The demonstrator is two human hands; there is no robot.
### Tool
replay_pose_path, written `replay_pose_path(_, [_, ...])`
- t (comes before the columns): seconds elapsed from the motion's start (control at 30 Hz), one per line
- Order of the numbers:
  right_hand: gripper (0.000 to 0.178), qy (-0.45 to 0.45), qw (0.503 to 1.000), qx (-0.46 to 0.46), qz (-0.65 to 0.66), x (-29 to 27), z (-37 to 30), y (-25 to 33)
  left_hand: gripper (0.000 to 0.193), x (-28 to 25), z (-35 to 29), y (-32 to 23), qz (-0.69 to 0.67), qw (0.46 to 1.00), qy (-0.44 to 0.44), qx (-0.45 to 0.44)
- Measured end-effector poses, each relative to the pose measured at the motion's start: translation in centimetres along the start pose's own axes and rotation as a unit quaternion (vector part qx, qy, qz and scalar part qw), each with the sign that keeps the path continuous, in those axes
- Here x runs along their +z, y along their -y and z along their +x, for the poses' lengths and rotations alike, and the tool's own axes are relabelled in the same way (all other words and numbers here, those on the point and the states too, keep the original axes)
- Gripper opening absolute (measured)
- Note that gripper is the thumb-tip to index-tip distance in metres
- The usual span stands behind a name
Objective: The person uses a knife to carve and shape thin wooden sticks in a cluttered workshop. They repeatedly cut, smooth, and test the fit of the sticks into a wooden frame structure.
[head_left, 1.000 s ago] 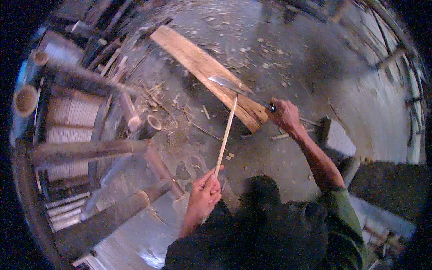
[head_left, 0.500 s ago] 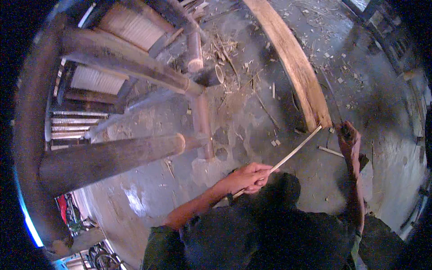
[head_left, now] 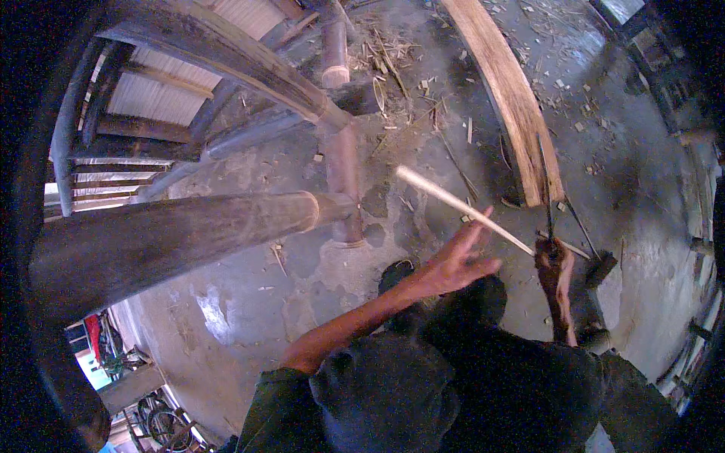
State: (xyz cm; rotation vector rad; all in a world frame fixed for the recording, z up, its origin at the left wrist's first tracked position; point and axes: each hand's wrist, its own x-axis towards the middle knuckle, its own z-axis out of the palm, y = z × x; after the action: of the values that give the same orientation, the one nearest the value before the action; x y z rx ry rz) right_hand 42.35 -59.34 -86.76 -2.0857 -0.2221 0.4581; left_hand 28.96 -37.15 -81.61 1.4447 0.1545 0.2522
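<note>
My left hand point(head_left: 457, 260) is open, fingers spread, with its fingertips close to a pale thin wooden stick point(head_left: 445, 198). The stick slants from the middle of the view down to my right hand point(head_left: 555, 258); whether that hand also grips its end I cannot tell. My right hand is closed round a tool with a long, thin dark blade point(head_left: 544, 170) pointing away from me. Past it lies a long curved wooden plank point(head_left: 507, 83), its near end just beyond my right hand. A dark block point(head_left: 600, 269) with a thin rod lies right of that hand.
A frame of thick round bamboo poles point(head_left: 181, 230) stands on the left. Wood chips and shavings point(head_left: 389, 64) litter the concrete floor point(head_left: 249, 302). A wheel point(head_left: 162, 426) shows at lower left. A dark rounded cap-like shape point(head_left: 385, 392) fills the lower middle.
My left hand has let go of the stick and opened. The stick has swung round, its far end now to the left. My right hand has moved left and nearer.
</note>
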Motion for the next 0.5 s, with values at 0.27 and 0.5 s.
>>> replay_pose_path(0.27, [0.047,-0.045,0.997,-0.031,0.052,1.2,-2.8,6.4,0.030,-1.0,6.7,-6.8,-0.040,0.991,-0.100,-0.078])
replay_pose_path(0.5, [0.075,-0.074,0.989,-0.043,-0.124,-5.3,-5.9,8.4,0.019,-7.1,2.9,-5.4,0.055,0.967,-0.001,-0.247])
